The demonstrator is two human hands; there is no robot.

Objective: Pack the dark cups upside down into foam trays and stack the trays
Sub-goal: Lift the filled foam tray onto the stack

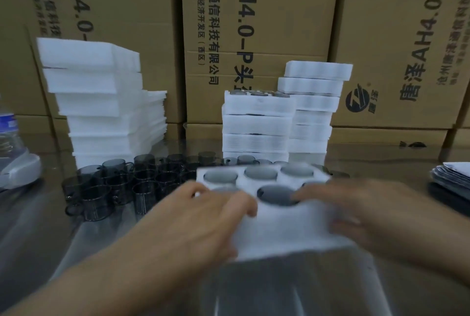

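The foam tray [279, 226], cups bottom-up in its holes, is at near centre, its side edges gripped by the left hand [203, 219] and right hand [368, 211] with fingers curled over the top, loose dark cups [114, 188] just left, tray stacks [256, 124] behind.

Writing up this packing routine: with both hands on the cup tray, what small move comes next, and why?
Probably lift the foam tray onto the shorter stack behind: left hand and right hand grip its sides, and every visible pocket holds a cup.
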